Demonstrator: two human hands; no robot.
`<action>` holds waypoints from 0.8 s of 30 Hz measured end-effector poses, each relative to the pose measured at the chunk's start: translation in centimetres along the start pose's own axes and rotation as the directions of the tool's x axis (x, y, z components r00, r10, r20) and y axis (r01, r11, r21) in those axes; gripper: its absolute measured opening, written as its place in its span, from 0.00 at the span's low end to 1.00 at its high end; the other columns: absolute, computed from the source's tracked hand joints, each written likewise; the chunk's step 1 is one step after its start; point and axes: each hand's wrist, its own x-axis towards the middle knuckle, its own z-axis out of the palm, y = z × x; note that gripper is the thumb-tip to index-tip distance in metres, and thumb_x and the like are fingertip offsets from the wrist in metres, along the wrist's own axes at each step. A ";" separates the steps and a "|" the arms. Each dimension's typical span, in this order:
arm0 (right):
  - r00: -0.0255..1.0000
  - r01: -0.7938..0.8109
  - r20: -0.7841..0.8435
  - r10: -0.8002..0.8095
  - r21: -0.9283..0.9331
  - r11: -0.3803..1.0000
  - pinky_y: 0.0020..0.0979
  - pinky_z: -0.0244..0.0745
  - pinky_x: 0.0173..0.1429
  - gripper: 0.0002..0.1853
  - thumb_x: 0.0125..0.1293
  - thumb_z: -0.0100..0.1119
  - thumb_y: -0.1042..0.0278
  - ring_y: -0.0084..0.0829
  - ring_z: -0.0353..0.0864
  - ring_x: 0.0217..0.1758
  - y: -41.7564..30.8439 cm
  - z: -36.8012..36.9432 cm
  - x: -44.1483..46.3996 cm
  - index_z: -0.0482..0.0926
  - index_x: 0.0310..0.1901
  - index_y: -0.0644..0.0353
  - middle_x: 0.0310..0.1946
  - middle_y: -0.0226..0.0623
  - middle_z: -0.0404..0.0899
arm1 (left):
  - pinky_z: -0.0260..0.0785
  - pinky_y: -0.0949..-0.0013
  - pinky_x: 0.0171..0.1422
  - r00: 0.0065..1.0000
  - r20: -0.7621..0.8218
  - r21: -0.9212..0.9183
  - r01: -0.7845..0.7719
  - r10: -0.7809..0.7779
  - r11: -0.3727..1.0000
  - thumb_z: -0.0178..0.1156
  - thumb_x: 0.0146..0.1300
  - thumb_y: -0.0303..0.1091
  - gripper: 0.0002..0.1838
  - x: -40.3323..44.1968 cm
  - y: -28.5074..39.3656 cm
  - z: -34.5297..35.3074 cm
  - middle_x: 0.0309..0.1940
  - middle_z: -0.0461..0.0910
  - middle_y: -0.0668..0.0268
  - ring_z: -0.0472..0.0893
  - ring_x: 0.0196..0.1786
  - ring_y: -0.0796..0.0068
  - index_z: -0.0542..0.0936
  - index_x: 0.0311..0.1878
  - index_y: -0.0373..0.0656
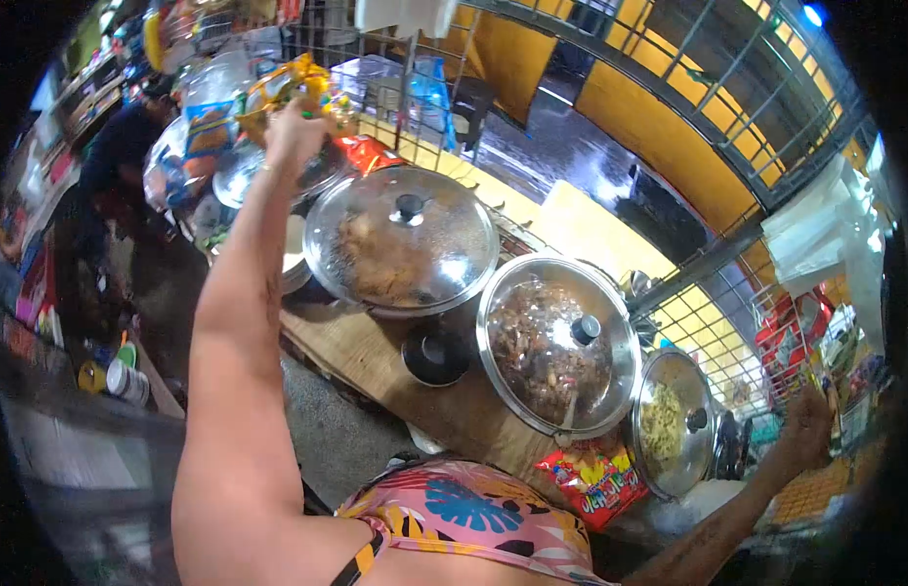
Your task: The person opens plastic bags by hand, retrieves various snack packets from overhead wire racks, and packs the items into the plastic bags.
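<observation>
Near the lidded pot [400, 244], the left hand [297, 125] pinches a yellow packet [303, 74] — right hand [808, 422], fingers unclear.

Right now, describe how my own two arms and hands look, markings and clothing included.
The left arm and right arm are sleeveless, with dark marks on each forearm. The left hand is ungloved, with a green spot too small to identify. The right hand looks bare too. The pink top has a leafy print and a black-and-orange strap.

Food stall | glass-lidded pots [380, 249] | wire grille [700, 264] | snack packet [595, 485]
</observation>
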 end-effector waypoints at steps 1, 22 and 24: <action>1.000 0.017 0.013 -0.018 0.035 0.999 0.33 0.72 0.60 0.12 0.68 0.61 0.67 0.31 0.77 0.56 -3.0 0.5 -3.2 0.79 0.50 0.61 0.52 0.37 0.79 | 0.67 0.55 0.68 0.996 0.068 -0.007 0.058 -0.058 0.998 0.67 0.53 0.54 0.27 1.9 -0.7 0.7 0.53 0.84 0.57 0.79 0.62 0.53 0.82 0.57 0.57; 0.976 -0.209 0.176 0.127 0.618 0.758 0.31 0.75 0.54 0.10 0.59 0.65 0.75 0.33 0.79 0.51 -14.7 3.5 -12.6 0.81 0.43 0.62 0.50 0.41 0.80 | 0.71 0.64 0.59 0.850 -0.490 -0.470 -0.443 0.192 0.763 0.68 0.64 0.38 0.25 -7.1 14.1 -6.7 0.54 0.81 0.58 0.80 0.55 0.67 0.76 0.59 0.33; 0.917 -0.199 0.354 -0.184 0.805 0.559 0.37 0.71 0.61 0.19 0.61 0.66 0.64 0.37 0.76 0.56 -16.2 5.6 -12.5 0.76 0.50 0.64 0.56 0.43 0.76 | 0.74 0.63 0.61 0.947 -0.276 -0.911 -0.312 0.165 0.271 0.70 0.63 0.39 0.28 -14.1 18.1 -9.1 0.56 0.80 0.56 0.81 0.54 0.61 0.75 0.63 0.36</action>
